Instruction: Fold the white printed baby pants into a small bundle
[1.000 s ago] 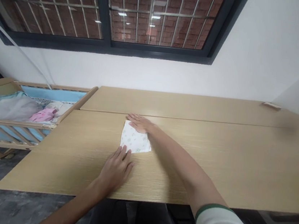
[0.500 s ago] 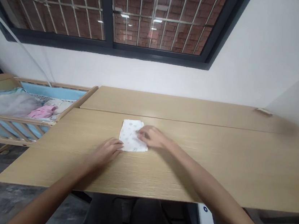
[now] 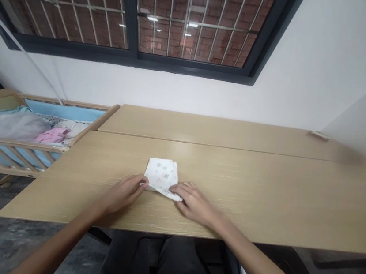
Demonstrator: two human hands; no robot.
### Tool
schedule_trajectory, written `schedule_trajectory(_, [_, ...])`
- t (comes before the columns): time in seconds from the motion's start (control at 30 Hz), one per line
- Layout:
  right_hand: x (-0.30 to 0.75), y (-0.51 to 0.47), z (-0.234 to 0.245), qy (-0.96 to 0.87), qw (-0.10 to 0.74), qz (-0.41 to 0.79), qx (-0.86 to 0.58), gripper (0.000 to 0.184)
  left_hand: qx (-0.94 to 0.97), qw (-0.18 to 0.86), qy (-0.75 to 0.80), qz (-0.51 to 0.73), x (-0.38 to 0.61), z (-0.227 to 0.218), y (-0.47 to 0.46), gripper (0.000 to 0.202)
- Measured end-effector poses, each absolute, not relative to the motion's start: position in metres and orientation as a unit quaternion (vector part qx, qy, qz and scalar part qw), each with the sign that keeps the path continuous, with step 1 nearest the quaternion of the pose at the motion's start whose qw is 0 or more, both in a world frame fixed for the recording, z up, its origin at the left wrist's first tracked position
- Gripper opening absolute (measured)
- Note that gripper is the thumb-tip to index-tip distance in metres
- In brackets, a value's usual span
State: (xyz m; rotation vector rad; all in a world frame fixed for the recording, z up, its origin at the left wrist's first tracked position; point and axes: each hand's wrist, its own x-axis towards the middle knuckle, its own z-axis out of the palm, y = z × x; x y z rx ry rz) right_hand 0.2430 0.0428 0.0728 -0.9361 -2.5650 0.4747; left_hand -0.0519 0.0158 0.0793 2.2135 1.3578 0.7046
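Left hand [image 3: 122, 193] open, fingertips touching the folded cloth [image 3: 161, 175] at its lower left edge. Right hand [image 3: 196, 205] open, resting on its lower right corner; neither closed on it. Cloth lies flat on the desk [image 3: 262, 195], wooden crib [image 3: 18, 143] beside the desk's left end.

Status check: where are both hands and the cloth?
Left hand: fingertips on white printed cloth, near left edge. Right hand: fingers at its near right corner. Cloth folded, flat on wooden table. Wooden crib to the left.
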Motion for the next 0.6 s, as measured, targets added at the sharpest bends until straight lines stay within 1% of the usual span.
schedule_trajectory(0.1, [0.239, 0.048, 0.076, -0.877, 0.223, 0.216, -0.366, 0.029, 0.785, 0.253, 0.494, 0.275, -0.055, 0.076, 0.018, 0.03])
schedule_trajectory(0.2, [0.235, 0.062, 0.082, -0.843, 0.25, 0.266, -0.395, 0.028, 0.763, 0.258, 0.509, 0.304, -0.057, 0.066, 0.035, 0.035])
schedule_trajectory(0.37, [0.228, 0.098, 0.09, -0.811, 0.277, 0.266, -0.441, 0.027, 0.708, 0.268, 0.522, 0.394, -0.051, 0.055, 0.073, 0.034])
schedule_trajectory(0.43, [0.224, 0.115, 0.088, -0.803, 0.29, 0.263, -0.45, 0.026, 0.688, 0.249, 0.551, 0.402, -0.046, 0.053, 0.086, 0.033])
schedule_trajectory(0.53, [0.218, 0.14, 0.079, -0.786, 0.314, 0.267, -0.461, 0.024, 0.668, 0.193, 0.619, 0.365, -0.039, 0.051, 0.102, 0.028])
schedule_trajectory(0.6, [0.215, 0.153, 0.07, -0.765, 0.331, 0.266, -0.484, 0.026, 0.662, 0.166, 0.647, 0.339, -0.034, 0.048, 0.11, 0.024])
